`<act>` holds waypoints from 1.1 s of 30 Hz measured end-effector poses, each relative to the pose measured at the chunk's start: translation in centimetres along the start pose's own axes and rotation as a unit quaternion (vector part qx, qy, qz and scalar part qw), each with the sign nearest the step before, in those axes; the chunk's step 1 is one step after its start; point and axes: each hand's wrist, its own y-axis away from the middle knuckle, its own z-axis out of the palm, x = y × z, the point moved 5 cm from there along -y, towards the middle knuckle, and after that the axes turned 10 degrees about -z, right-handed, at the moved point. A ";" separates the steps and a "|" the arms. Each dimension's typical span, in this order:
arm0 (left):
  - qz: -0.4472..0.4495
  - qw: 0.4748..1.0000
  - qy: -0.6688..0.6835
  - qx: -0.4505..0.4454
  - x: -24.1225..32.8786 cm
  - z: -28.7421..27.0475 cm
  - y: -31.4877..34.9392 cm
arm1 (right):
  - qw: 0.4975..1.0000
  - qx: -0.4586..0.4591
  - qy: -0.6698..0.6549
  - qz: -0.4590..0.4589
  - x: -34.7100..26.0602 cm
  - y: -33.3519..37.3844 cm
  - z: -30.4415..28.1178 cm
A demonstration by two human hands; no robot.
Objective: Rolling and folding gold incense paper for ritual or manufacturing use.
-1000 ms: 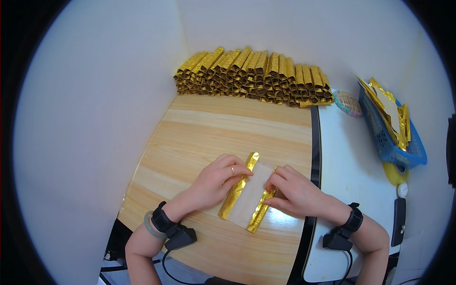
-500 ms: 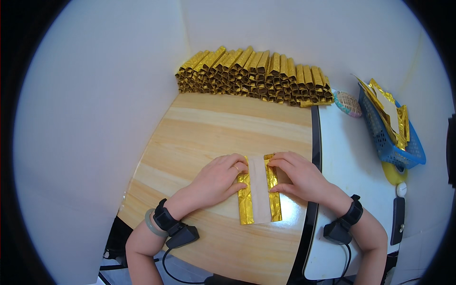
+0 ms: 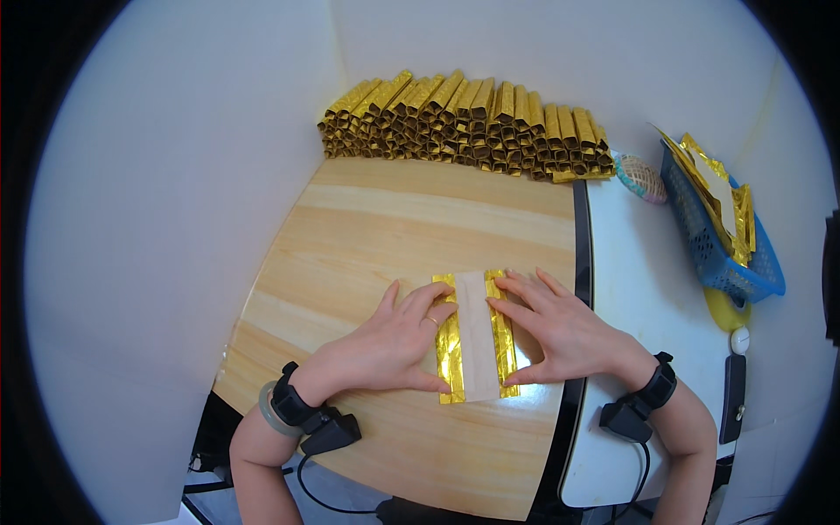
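While the pale, wood-grained tabletop [image 3: 350,245] spreads beneath the grip and the long stack of gold-foil tubes [image 3: 464,127] lies well beyond it, the left hand [image 3: 389,346] and the right hand [image 3: 573,337] rest loosely splayed, neither clenched. Between them, touching both and about equally near each, lies the flat, rectangular, gold-edged cream paper sheet [image 3: 477,341], its long axis running near to far, the far end pointing very slightly left.

The paper [image 3: 477,350] is shiny gold down both sides, pale beige up the middle. Tabletop [image 3: 350,236] is light tan with streaky wood grain, rolls [image 3: 472,109] are gold with brownish insides, basket [image 3: 744,282] bright blue, wrist straps [image 3: 290,398] black.
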 end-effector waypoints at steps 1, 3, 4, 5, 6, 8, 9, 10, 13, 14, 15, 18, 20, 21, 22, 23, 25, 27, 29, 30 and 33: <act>0.000 1.000 0.001 -0.001 0.0 0.1 0.0 | 1.000 -0.015 -0.004 0.007 0.0 0.0 0.0; -0.007 1.000 0.006 -0.016 -0.1 0.2 0.0 | 0.999 -0.029 -0.010 0.013 0.1 0.0 0.3; -0.009 1.000 0.006 -0.017 -0.1 0.2 0.0 | 0.999 -0.038 -0.009 0.009 0.1 0.2 0.4; -0.012 1.000 0.006 -0.021 -0.1 0.3 0.0 | 0.999 -0.046 -0.008 0.005 0.1 0.2 0.6; -0.014 1.000 0.007 -0.025 -0.1 0.3 0.0 | 0.999 -0.046 -0.009 0.005 0.1 0.3 0.7; -0.013 1.000 0.007 -0.027 -0.1 0.4 0.1 | 0.998 -0.067 -0.001 0.014 0.2 0.3 1.0; -0.009 1.000 0.008 -0.029 -0.1 0.5 0.1 | 0.998 -0.067 -0.001 0.015 0.2 0.4 1.0; -0.008 1.000 0.008 -0.029 0.0 0.4 0.1 | 0.997 -0.071 0.005 0.015 0.2 0.5 1.0; -0.018 0.999 0.002 -0.026 0.5 0.2 0.2 | 0.996 -0.082 0.014 0.017 0.1 0.4 1.0; -0.022 0.999 0.003 -0.027 0.5 0.3 0.2 | 0.996 -0.089 0.016 0.020 0.1 0.4 1.0; -0.027 0.999 0.005 -0.027 0.5 0.3 0.2 | 0.996 -0.089 0.016 0.020 0.1 0.4 1.0; -0.028 1.000 0.003 -0.005 0.2 0.4 0.0 | 0.996 -0.082 0.017 0.036 0.1 0.2 0.7; -0.027 0.999 0.008 0.030 -0.1 0.3 -0.2 | 0.999 -0.009 0.033 0.037 -0.1 0.0 -0.4; -0.024 0.998 0.015 0.063 -0.2 0.0 -0.4 | 0.999 -0.009 0.034 0.038 -0.1 -0.1 -0.6; -0.023 0.998 0.015 0.063 -0.1 -0.1 -0.5 | 0.999 0.022 0.025 0.028 -0.2 -0.1 -0.9; -0.028 0.995 0.004 0.099 0.1 -0.7 -0.5 | 0.998 0.053 0.017 0.018 -0.3 -0.1 -1.3; -0.030 0.990 -0.009 0.135 0.1 -1.3 -0.7 | 0.997 0.073 0.016 0.006 -0.5 -0.1 -1.6; 0.030 0.979 0.111 0.166 -0.2 -1.4 -0.9 | 0.996 0.092 0.015 -0.008 -0.7 -0.2 -1.8; 0.077 0.983 0.111 0.129 -0.5 -0.9 -1.0 | 0.990 0.120 0.055 -0.042 -1.0 -0.4 -2.0; 0.124 0.982 0.112 0.091 -0.2 -0.5 -1.0 | 0.990 0.121 0.056 -0.040 -0.8 -0.3 -1.9; 0.121 0.980 0.125 0.097 -0.1 -0.2 -1.1 | 0.992 0.074 0.062 -0.075 -0.7 -0.1 -0.7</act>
